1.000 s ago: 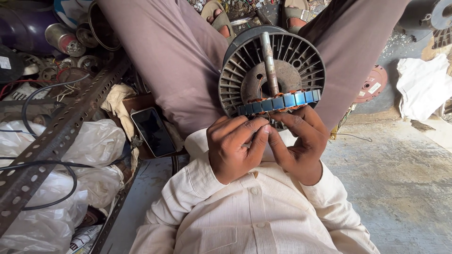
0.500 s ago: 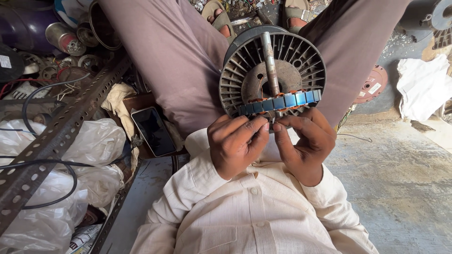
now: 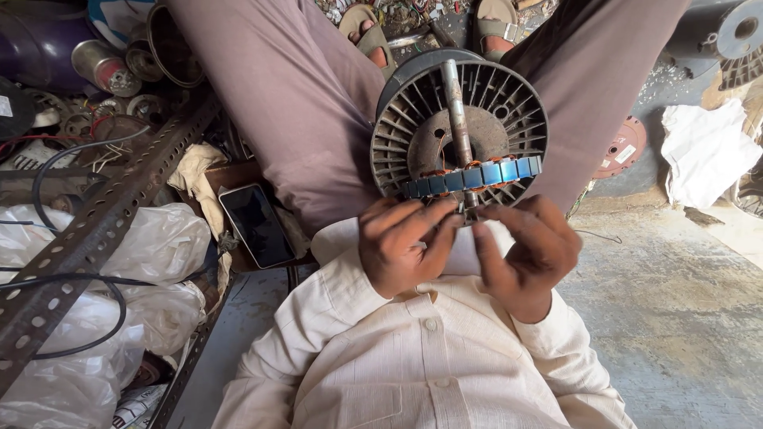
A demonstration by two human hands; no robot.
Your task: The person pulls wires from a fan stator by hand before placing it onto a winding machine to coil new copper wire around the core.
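1. Far left: perforated steel bar (image 3: 103, 230) over white bags (image 3: 159, 254), phone (image 3: 256, 225) lying beside.
2. Left hand (image 3: 401, 245) pinches the stator (image 3: 470, 176) bottom edge, fingers tight.
3. Stator sits on the shaft (image 3: 456, 111) inside the grey rotor (image 3: 459, 127), on the lap.
4. Right hand (image 3: 524, 253) fingertips touch it too, grip loose.

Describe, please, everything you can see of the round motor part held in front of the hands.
The round motor part is a dark grey finned metal drum with a steel shaft through its centre. A ring of blue laminated core with copper windings crosses its lower face. It sits between the person's legs, facing the camera. The left hand and right hand touch its lower edge.
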